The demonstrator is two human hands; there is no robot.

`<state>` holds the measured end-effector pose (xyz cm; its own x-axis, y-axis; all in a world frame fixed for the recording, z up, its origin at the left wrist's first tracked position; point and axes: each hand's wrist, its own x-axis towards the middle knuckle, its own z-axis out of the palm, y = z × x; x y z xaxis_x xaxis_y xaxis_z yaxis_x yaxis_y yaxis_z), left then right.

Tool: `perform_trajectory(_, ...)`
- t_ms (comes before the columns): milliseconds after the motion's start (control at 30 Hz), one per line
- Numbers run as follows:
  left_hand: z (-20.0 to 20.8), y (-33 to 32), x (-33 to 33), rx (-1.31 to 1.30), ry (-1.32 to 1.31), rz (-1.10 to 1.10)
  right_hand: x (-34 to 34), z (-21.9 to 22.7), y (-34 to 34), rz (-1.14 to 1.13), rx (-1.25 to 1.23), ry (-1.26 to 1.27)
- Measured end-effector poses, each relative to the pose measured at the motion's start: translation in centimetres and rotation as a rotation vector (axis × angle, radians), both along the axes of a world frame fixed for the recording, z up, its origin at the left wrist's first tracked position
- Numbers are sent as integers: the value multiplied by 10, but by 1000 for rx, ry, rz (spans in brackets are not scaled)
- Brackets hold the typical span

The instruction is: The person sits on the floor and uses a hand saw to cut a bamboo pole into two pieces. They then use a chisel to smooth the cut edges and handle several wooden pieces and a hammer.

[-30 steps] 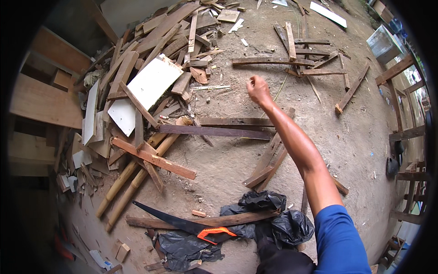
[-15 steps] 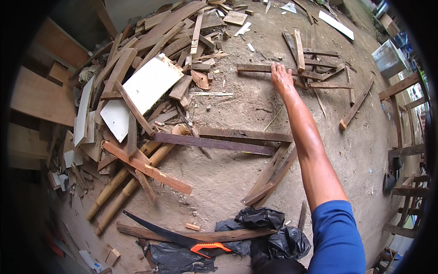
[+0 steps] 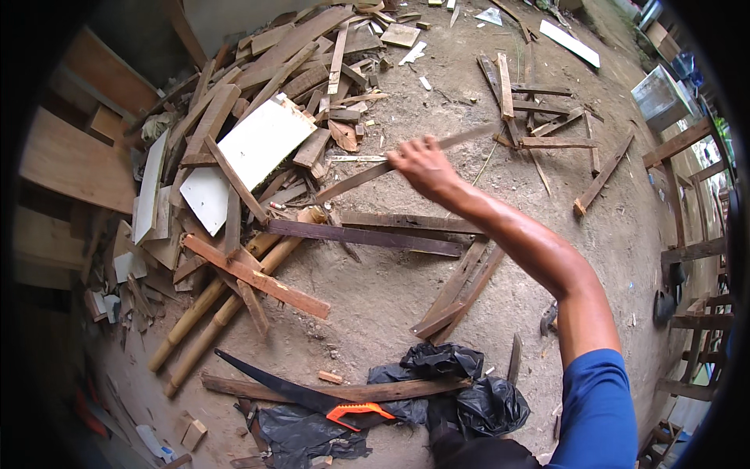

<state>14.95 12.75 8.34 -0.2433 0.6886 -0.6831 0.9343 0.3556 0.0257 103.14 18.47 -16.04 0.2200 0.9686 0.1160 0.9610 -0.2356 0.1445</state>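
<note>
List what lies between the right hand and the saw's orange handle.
Head view, from the right hand downward: a grey-brown beam, a purplish beam, dirt, then a brown plank.

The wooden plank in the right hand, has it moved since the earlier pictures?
Yes: the plank, now in the right hand, has moved left, from the crossed planks toward the white board.

Soft daylight is brightening the ground (image 3: pixel 367 301), shadows falling faint; white board (image 3: pixel 251 159) is glowing palest. Left side is lying in gloom. Held stick (image 3: pixel 469 136) is blurring; lens is bending edges, black filling corners.
</note>
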Motion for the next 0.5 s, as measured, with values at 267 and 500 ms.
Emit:
perform_trajectory(267,-9,1,-21,24,-65,-26,-16,74,150,261,473,-107)
perform_trajectory(500,-25,-38,-147,-29,-21,-85,160,-12,-47,-816,164,51)
